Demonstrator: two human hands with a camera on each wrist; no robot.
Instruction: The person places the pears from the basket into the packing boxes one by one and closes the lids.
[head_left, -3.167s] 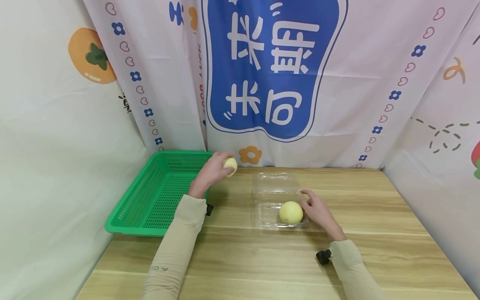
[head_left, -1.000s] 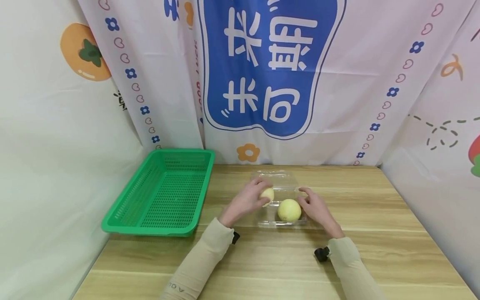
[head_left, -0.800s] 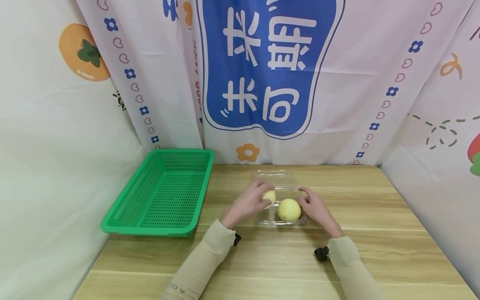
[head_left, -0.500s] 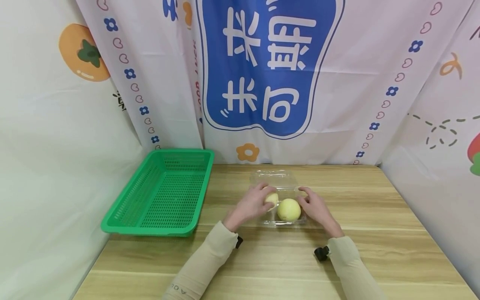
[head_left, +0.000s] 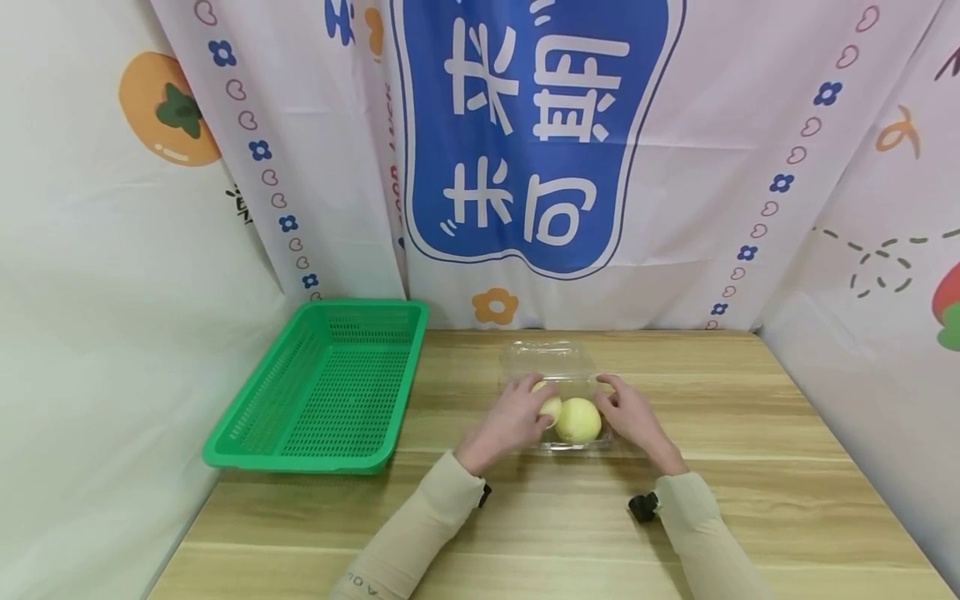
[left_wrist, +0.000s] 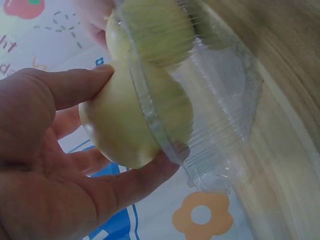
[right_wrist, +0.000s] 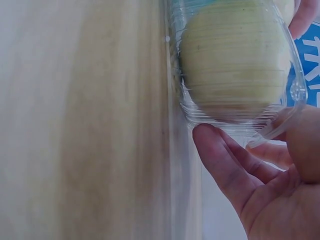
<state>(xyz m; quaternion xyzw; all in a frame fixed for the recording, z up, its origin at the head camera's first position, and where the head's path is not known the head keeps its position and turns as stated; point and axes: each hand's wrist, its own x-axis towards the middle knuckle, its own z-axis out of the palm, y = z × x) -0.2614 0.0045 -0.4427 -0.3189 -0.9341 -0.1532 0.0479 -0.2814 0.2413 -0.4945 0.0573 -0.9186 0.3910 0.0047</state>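
Observation:
My left hand (head_left: 513, 421) holds a pale yellow round fruit (left_wrist: 125, 115) between curled fingers and thumb. In the left wrist view this fruit is partly behind the rim of an open clear plastic clamshell box (left_wrist: 215, 145). A second pale yellow fruit (head_left: 578, 420) sits in the right half of the box; the held one is right beside it, low over the left half. My right hand (head_left: 633, 421) is at the box's right end. In the right wrist view its fingers grip the box's ribbed wall and rim, with the second fruit (right_wrist: 235, 57) just inside.
A green perforated plastic basket (head_left: 408, 387) stands on the left of the wooden table (head_left: 570, 533). The box's lid (head_left: 546, 358) lies back toward the printed curtain (head_left: 450, 292). White cloth walls bound both sides.
My left hand has carried its fruit from beside the green basket rightward to the box, then lower and closer to the second fruit. The right hand stays at the box's right end.

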